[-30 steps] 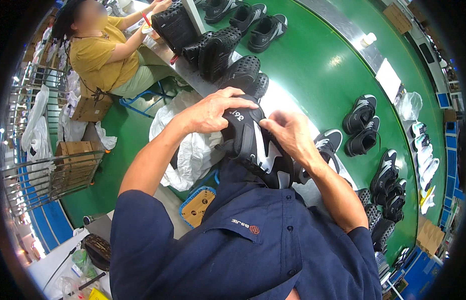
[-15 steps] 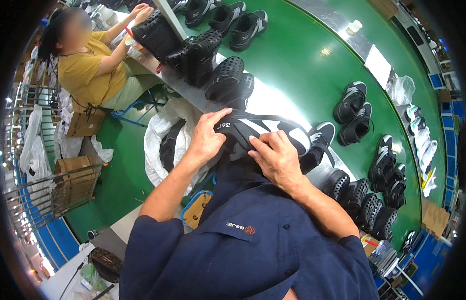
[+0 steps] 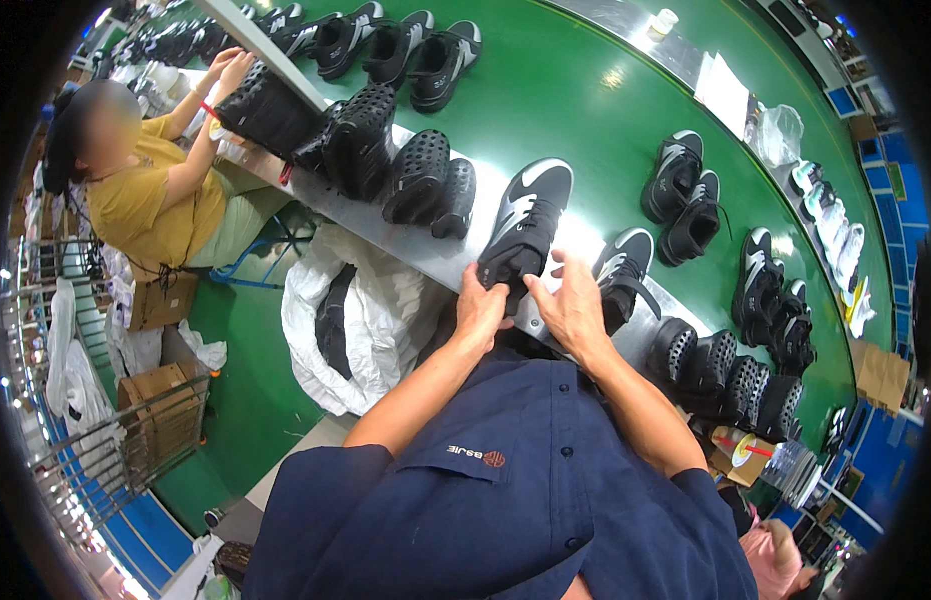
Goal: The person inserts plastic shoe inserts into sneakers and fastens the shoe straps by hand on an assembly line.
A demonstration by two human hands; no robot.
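A black sneaker (image 3: 533, 212) with white and grey panels rests sole down on the metal ledge in front of me, its toe pointing away. My left hand (image 3: 479, 308) grips it at the heel, thumb near the collar. On the other side of the heel is my right hand (image 3: 573, 302), fingers apart, the thumb close to the collar; whether it touches the shoe is hard to tell. Just right of that hand stands a second black sneaker (image 3: 625, 275) with a loose strap or lace. Left of the held shoe are black perforated shoe-shaped pieces (image 3: 417, 178).
More sneakers (image 3: 675, 180) stand on the green surface (image 3: 585, 110) beyond the metal ledge (image 3: 425, 245). Further perforated pieces (image 3: 710, 385) line the right side. A white sack (image 3: 385, 345) hangs open below the ledge. At the left sits a co-worker (image 3: 155, 200) in yellow.
The sneaker, earlier tilted on its side across both hands, now sits sole down with its toe away from me. My right hand has loosened its fingers; my left has shifted to the heel.
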